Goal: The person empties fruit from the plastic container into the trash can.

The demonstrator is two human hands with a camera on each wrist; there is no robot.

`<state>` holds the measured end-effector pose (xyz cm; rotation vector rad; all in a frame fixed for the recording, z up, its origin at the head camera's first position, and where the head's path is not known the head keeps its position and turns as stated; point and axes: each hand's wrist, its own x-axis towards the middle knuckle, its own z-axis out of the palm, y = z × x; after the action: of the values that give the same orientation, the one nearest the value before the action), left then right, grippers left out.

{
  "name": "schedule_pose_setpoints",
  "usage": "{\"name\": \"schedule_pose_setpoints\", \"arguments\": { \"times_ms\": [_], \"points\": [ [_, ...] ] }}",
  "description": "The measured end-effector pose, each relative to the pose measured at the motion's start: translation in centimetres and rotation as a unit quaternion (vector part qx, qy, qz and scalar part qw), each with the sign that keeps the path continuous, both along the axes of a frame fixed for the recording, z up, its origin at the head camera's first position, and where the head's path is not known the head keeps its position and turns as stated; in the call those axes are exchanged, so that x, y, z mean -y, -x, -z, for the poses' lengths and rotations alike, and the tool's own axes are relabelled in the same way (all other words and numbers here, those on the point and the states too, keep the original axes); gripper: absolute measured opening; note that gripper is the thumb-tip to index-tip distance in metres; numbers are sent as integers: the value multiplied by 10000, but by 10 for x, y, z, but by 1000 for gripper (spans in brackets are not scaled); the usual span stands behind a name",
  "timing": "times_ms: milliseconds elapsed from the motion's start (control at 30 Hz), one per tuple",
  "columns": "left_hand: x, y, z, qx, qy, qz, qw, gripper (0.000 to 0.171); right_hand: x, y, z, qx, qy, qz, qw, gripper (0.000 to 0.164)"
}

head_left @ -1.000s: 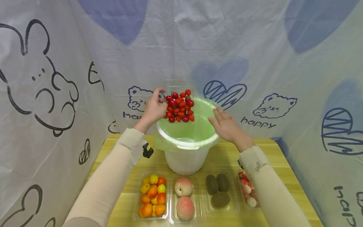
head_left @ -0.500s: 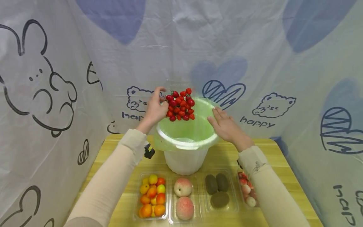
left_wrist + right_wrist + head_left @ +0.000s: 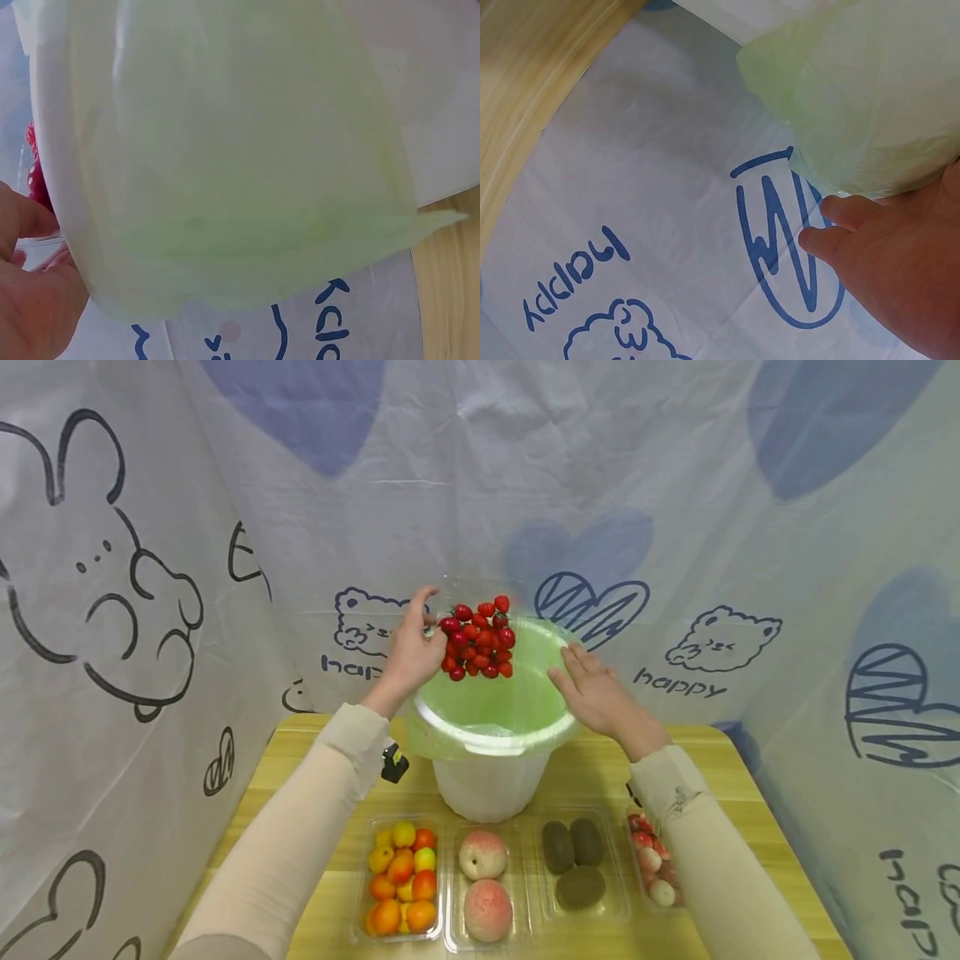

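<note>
My left hand (image 3: 414,647) grips the left side of a clear plastic box (image 3: 468,587) held over a white bin (image 3: 491,789). Inside the box lie several strawberries (image 3: 482,637) and dark red cherries (image 3: 448,624). A pale green bag (image 3: 536,693) lines the bin and folds down over its rim. On the rim's right side rests my right hand (image 3: 600,697), fingers extended. In the left wrist view, the hanging bag (image 3: 225,165) hides most of the box, and only the left hand's thumb side and some red fruit (image 3: 36,176) show.
Along the table's (image 3: 300,835) near side stand clear boxes of small orange and yellow fruit (image 3: 402,877), two peaches (image 3: 487,910) and three kiwis (image 3: 581,887). A box of red and white fruit (image 3: 652,860) is partly under my right sleeve. Printed cloth (image 3: 480,485) surrounds the table.
My left hand has shifted slightly to the right with the box, and the box's far edge sits a little lower. My right hand stays on the rim.
</note>
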<state>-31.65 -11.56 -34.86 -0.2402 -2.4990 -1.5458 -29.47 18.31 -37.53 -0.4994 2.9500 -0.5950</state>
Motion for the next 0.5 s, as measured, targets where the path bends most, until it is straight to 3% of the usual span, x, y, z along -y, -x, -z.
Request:
{"name": "schedule_pose_setpoints", "arguments": {
  "times_ms": [233,500],
  "points": [
    [0,-1,1,33,19,61,10000,73,0,1,1,25,8,-5,10000,78],
    [-2,-1,-2,146,-364,108,9992,72,0,-1,-1,43,27,-7,10000,76]
  ]
}}
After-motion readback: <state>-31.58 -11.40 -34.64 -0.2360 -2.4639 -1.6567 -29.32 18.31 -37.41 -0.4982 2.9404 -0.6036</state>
